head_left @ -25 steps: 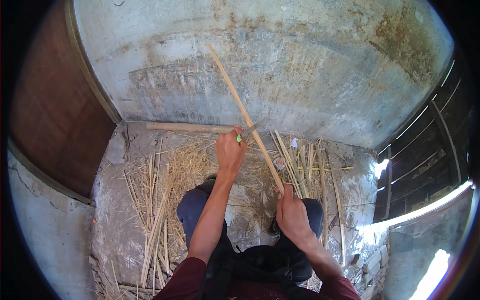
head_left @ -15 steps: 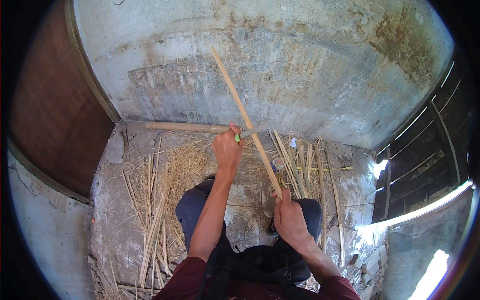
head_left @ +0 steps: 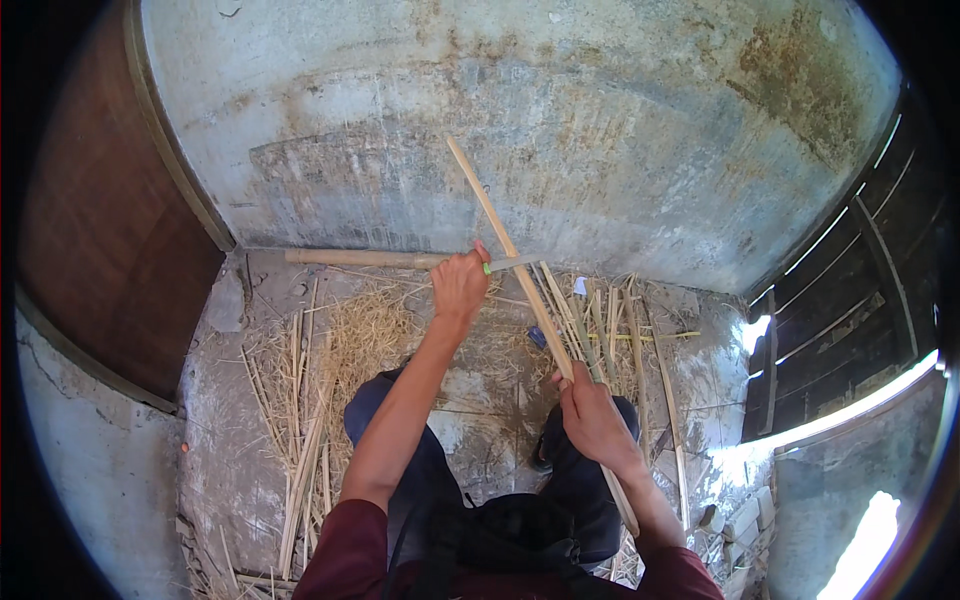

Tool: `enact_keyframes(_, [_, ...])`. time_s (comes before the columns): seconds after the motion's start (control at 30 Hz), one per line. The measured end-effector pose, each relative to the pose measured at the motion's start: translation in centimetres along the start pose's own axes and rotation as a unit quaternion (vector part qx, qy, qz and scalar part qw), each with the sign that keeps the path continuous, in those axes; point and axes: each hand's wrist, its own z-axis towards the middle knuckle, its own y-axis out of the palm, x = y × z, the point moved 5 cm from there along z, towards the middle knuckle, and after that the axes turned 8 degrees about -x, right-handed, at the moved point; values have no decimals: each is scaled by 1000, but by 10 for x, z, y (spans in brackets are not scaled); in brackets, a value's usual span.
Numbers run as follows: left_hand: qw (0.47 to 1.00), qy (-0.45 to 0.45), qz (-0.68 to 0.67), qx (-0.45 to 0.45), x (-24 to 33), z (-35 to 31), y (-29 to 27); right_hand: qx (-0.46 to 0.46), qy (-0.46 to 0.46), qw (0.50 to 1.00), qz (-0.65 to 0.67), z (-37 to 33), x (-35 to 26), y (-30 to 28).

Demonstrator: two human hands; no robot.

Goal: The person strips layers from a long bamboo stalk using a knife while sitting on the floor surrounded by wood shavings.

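My left hand is closed around the green handle of a knife, its blade pointing right. That blade lies across a long, pale bamboo strip, touching it a little above its middle. Lower down, my right hand grips the same strip, thumb on top. The strip slants from the wall side at upper left down towards me, and its near end shows beside my right forearm. Whether the blade is biting into the strip, I cannot tell.
Thin shavings cover the floor in front of my knees. Loose strips lie on the left, with more strips on the right. A bamboo pole rests along the stained wall. Broken bricks sit at lower right.
The bamboo strip has slid down towards me, its near end now showing past my right hand. My right hand has shifted slightly right; the knife stays across the strip.
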Motion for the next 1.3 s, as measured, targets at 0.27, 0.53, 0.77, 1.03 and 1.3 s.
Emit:
enact_keyframes(0.27, [992, -101, 69, 15, -95, 28, 0, -44, -71, 996, 24, -8, 18, 32])
enact_keyframes(0.53, [991, -130, 32, -11, -89, 8, -9, 33, 16, 999, -11, 38, 54, 11])
enact_keyframes(0.77, [993, -3, 44, -106, -44, -12, 40, 10, 8, 1000, -5, 55, 61, 47])
enact_keyframes(1.03, [979, 39, 63, -189, -25, -22, 68, 23, 5, 999, 23, 62, 77, 50])
enact_keyframes(1.3, [982, 41, 68, -169, -22, -26, 87, 34, 24, 999, -20, 65, 87, 58])
